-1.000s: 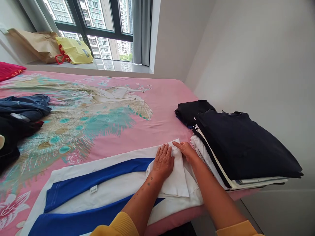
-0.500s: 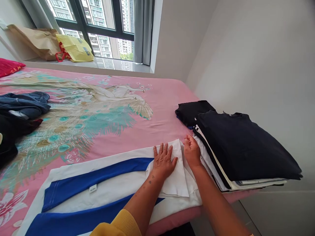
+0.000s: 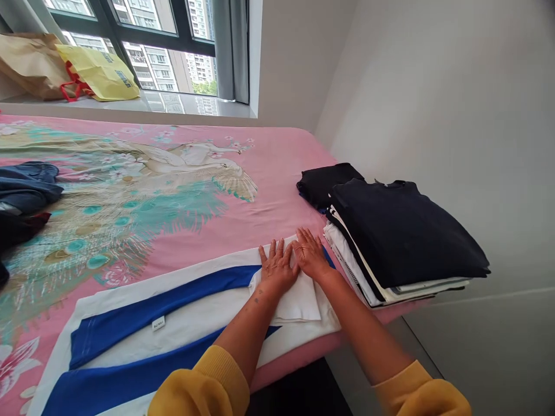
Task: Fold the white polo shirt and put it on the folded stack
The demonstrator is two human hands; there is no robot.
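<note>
A white and blue garment [image 3: 173,323] lies spread across the near edge of the pink bed [image 3: 269,167]. Its right end is folded over into a white flap [image 3: 299,300]. My left hand [image 3: 277,267] lies flat on that flap with fingers spread. My right hand [image 3: 310,254] rests flat beside it, touching it, fingers stretched toward the far edge of the flap. Both hands hold nothing. Just right of my right hand stands a stack of folded clothes [image 3: 403,237] with a dark shirt on top.
A second dark folded item [image 3: 323,182] lies behind the stack. Loose dark and blue clothes [image 3: 23,196] are heaped at the left. A brown paper bag [image 3: 30,63] and a yellow bag [image 3: 102,75] sit on the windowsill. A white wall runs along the right.
My right hand has opened from a curled pose at the flap's corner and laid itself flat next to the left hand. The view has shifted slightly right and down.
</note>
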